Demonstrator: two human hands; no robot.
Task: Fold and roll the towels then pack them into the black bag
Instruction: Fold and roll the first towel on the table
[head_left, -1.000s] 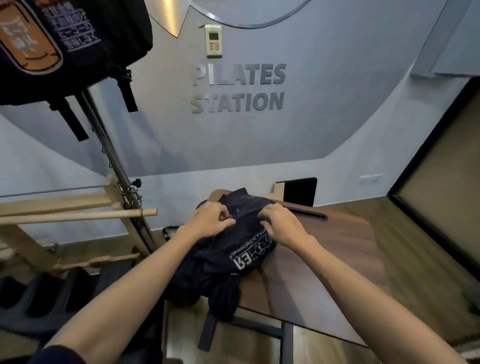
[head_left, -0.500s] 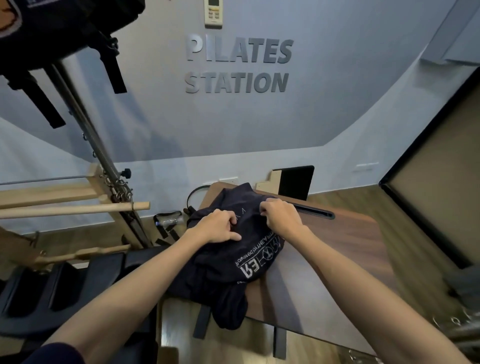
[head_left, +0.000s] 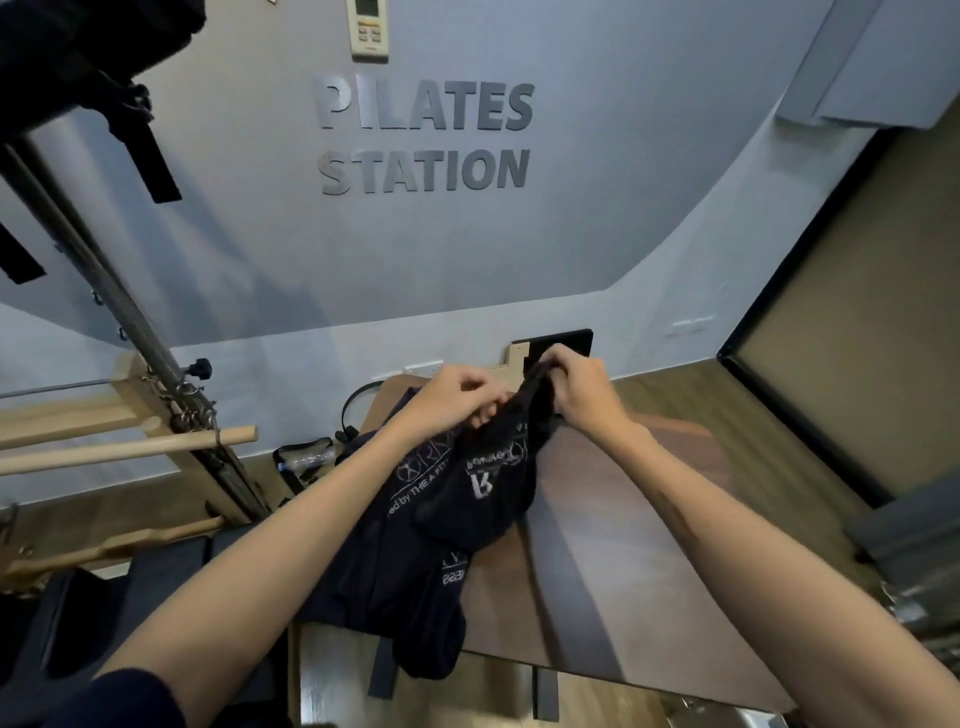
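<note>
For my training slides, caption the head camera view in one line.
Both hands, left and right, lift a dark printed towel by its top edge above a brown table.

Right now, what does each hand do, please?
Left hand: fingers curled, gripping the dark towel.
Right hand: fingers pinch the same towel's raised top edge.

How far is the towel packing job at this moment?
Early stage. Nothing looks rolled or packed: a dark towel with white print lies loosely spread on the brown table. In hand: the left hand and right hand pinch the raised far edge of a second towel. Left: folding, rolling and packing. A black bag cannot be clearly identified.
</note>
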